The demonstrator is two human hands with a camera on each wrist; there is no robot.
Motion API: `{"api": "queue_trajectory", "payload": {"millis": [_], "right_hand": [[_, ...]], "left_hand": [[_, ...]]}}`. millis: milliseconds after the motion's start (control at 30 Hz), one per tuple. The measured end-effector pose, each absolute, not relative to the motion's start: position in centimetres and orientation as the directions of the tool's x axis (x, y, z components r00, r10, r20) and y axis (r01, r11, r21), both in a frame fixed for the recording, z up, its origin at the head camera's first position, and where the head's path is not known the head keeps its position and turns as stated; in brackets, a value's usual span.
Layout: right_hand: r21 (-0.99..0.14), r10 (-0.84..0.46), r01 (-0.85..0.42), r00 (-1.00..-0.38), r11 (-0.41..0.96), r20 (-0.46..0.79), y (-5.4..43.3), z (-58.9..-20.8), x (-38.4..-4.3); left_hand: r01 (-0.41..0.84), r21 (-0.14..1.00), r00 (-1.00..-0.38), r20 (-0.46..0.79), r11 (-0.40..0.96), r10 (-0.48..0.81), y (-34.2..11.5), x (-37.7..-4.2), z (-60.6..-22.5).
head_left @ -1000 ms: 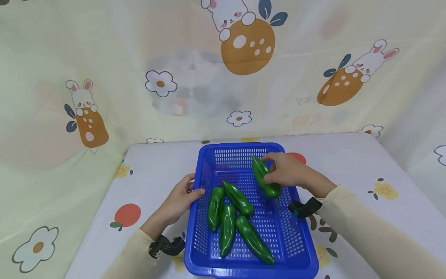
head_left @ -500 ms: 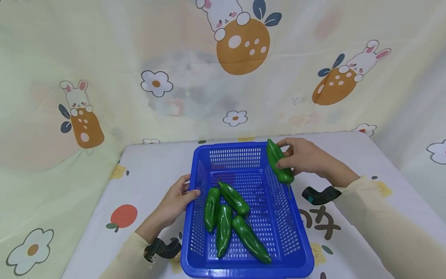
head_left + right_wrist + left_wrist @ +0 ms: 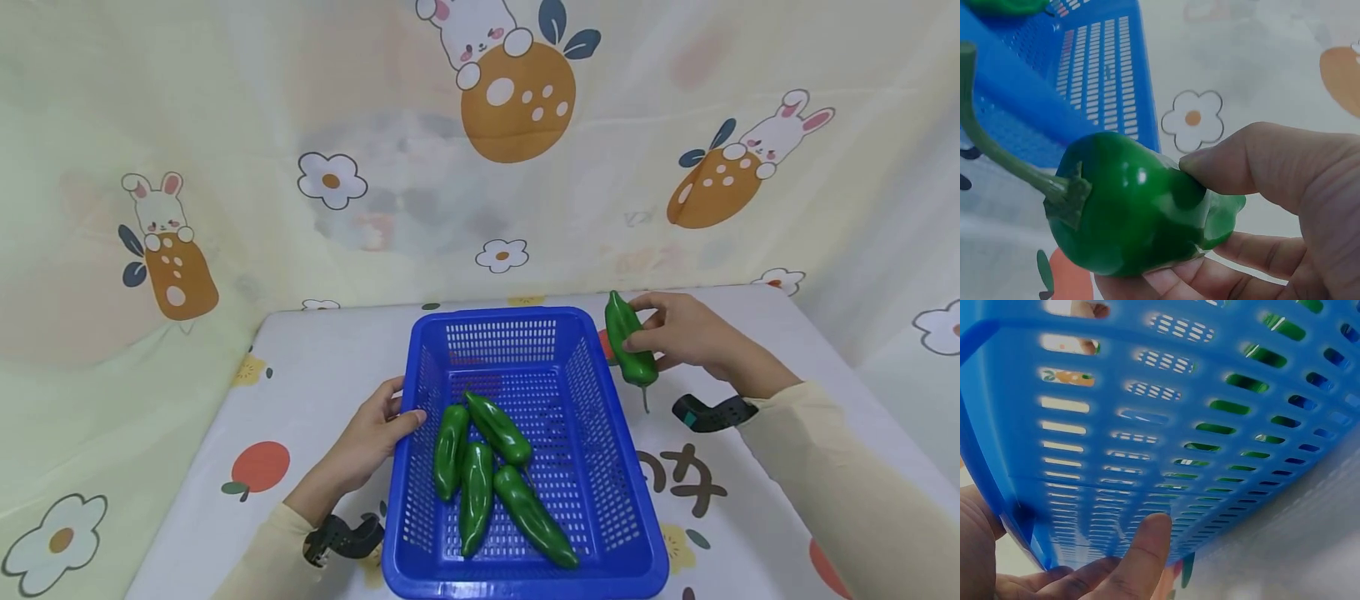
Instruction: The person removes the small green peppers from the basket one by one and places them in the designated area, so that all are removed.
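Note:
My right hand [image 3: 688, 333] holds a green chili pepper [image 3: 627, 337] just outside the basket's right rim, thumb on one side and fingers beneath. In the right wrist view its stem end [image 3: 1069, 194] points toward the camera. At the left side of the blue plastic basket [image 3: 527, 589], my left hand [image 3: 367, 437] grips the rim, thumb over the edge. Its fingers [image 3: 1141, 556] lie against the slotted outer wall in the left wrist view. Inside the basket lie several more green chili peppers [image 3: 477, 500], grouped toward the left and front.
A white tablecloth [image 3: 322, 358] printed with fruit and flowers covers the table around the basket. Behind it hangs a pale curtain [image 3: 405, 250] with rabbit prints, and more cloth closes in the left and right sides.
My right hand has lifted the chili pepper out of the basket and carried it right, past the rim. My left hand keeps its grip on the basket; the other peppers stay put.

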State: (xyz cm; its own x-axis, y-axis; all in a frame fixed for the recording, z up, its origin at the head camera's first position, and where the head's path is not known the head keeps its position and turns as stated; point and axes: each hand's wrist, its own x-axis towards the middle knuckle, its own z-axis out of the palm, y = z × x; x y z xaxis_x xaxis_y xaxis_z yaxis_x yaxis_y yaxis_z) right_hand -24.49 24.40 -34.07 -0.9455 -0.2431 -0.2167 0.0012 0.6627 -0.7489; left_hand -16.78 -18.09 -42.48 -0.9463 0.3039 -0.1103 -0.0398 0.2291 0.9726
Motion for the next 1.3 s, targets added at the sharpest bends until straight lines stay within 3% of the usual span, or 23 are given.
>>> {"api": "queue_trajectory", "payload": {"millis": [1300], "right_hand": [[-0.694, -0.124, 0.145, -0.939, 0.705, -0.322, 27.2, -39.9, -27.7]], "left_hand": [[-0.036, 0.977, -0.944, -0.102, 0.209, 0.313, -18.4, -16.9, -42.9]]}}
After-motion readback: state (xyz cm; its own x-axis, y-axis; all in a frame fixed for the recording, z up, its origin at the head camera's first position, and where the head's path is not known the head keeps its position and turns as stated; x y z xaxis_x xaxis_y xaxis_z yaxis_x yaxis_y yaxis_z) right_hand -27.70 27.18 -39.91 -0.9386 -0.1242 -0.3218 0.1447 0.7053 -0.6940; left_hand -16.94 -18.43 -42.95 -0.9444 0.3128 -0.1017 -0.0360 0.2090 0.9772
